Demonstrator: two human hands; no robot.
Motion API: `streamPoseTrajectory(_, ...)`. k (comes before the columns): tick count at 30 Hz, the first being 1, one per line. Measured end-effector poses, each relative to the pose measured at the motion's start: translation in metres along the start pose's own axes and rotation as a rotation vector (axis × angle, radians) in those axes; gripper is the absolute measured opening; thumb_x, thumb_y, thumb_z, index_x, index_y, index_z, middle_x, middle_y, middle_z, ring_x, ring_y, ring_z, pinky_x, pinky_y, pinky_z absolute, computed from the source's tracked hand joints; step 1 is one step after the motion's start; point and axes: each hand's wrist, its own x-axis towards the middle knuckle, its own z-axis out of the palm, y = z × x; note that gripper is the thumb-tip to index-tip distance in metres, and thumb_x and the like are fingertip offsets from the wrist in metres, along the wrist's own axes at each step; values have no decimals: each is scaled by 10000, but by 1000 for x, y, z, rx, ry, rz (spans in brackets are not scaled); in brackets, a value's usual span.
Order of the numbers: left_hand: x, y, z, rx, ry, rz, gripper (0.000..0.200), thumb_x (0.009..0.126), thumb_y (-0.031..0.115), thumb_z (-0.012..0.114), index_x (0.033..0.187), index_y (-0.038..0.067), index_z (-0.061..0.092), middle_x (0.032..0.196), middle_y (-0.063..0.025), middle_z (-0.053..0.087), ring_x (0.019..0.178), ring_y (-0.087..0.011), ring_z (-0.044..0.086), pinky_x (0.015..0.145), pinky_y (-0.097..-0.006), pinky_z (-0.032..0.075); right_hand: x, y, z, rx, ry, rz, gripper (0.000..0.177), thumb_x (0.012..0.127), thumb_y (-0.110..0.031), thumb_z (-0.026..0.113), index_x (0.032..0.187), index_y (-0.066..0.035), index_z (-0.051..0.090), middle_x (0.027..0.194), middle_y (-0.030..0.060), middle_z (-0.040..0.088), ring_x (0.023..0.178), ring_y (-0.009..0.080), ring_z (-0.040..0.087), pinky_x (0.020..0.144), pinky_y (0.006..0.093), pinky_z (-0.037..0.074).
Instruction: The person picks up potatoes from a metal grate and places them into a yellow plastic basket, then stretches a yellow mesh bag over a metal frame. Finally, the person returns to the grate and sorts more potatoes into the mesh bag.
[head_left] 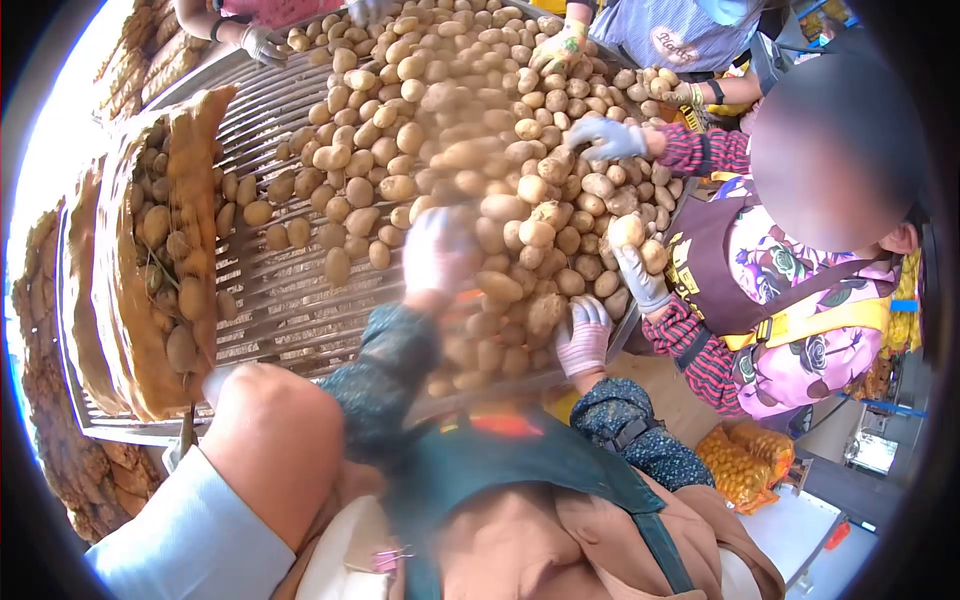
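Smeared by motion, my left hand point(435, 255) is in a pale glove over the slatted sorting table point(285, 300), at the left side of the potato heap. Its fingers do not show clearly. My right hand point(585, 338), in a pink and white striped glove, lies at the near right edge of the heap with its fingers stretched out against the potatoes. A large dirt-covered potato point(546, 313) is just left of those fingers. Between my hands, a band of potatoes point(465, 155) is blurred.
Opposite on the right, a person in gloves holds potatoes point(628, 232). Other gloved hands point(562, 48) reach in at the far side. An open sack point(160, 250) of potatoes lies at left. Close at my left is another person's arm point(270, 420). Net bags point(745, 465) stand at right.
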Motion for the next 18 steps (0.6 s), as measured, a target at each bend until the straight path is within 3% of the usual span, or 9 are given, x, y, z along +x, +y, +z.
streamPoseTrajectory(1, 1, 2, -20, 175, 19, -9, 427, 789, 132, 675, 1203, 42, 621, 1141, -166, 626, 1061, -383, 582, 922, -460, 493, -2, 2, 0, 3, -4, 14, 470, 763, -247, 674, 1164, -13, 603, 1236, 148, 585, 1243, 353, 490, 1060, 484, 369)
streamPoseTrajectory(2, -4, -35, -13, 292, 193, 87, 433, 782, 128, 671, 1207, 56, 630, 1174, -159, 620, 1053, -363, 588, 904, -459, 498, -2, 1, -1, 6, -5, 17, 476, 757, -245, 676, 1167, -14, 603, 1236, 148, 585, 1244, 353, 490, 1061, 486, 369)
streamPoseTrajectory(4, -1, -46, -23, 600, 11, -169, 519, 799, 160, 685, 1304, 101, 580, 1191, -143, 614, 1057, -336, 597, 887, -453, 507, -1, 0, -2, 17, -11, 21, 488, 745, -240, 680, 1172, -16, 602, 1238, 148, 585, 1244, 352, 490, 1063, 488, 370)
streamPoseTrajectory(7, 16, -50, -16, 806, -221, -137, 622, 841, 205, 678, 1425, 153, 470, 1190, -122, 613, 1081, -308, 602, 876, -448, 515, 3, -1, -2, 24, -16, 28, 505, 729, -235, 683, 1178, -18, 600, 1239, 150, 584, 1246, 355, 489, 1059, 495, 374)
streamPoseTrajectory(8, 28, -51, -17, 816, -353, -197, 678, 885, 241, 650, 1498, 187, 366, 1205, -129, 603, 1095, -299, 616, 870, -438, 525, 4, -1, -3, 31, -10, 21, 507, 728, -235, 683, 1179, -18, 599, 1240, 151, 583, 1245, 356, 489, 1057, 497, 375)
streamPoseTrajectory(11, 59, -78, -2, 828, -505, -161, 704, 878, 237, 669, 1506, 183, 356, 1236, -175, 586, 1076, -323, 640, 899, -440, 530, 3, 1, -6, 51, 1, -3, 512, 720, -241, 685, 1174, -20, 599, 1242, 156, 581, 1243, 361, 489, 1049, 505, 383)
streamPoseTrajectory(14, 47, -47, -18, 752, -539, -172, 732, 877, 246, 672, 1521, 212, 325, 1250, -181, 578, 1104, -322, 632, 889, -438, 536, 1, 6, -2, 44, -11, 16, 519, 709, -251, 693, 1168, -27, 602, 1244, 150, 580, 1245, 354, 490, 1047, 498, 381)
streamPoseTrajectory(15, 35, -47, -21, 599, -413, -161, 717, 881, 195, 661, 1524, 165, 346, 1189, -189, 608, 1060, -299, 639, 901, -413, 526, 1, 7, -2, 50, -11, 15, 522, 707, -254, 695, 1168, -29, 603, 1244, 147, 581, 1246, 351, 490, 1046, 496, 379)
streamPoseTrajectory(18, 3, -83, -30, -71, -142, -313, 677, 882, 87, 666, 1505, 141, 406, 1026, -79, 645, 926, -174, 637, 797, -314, 528, 4, 6, 1, 66, -21, 16, 527, 702, -260, 698, 1169, -33, 605, 1246, 137, 582, 1250, 342, 489, 1045, 492, 373)
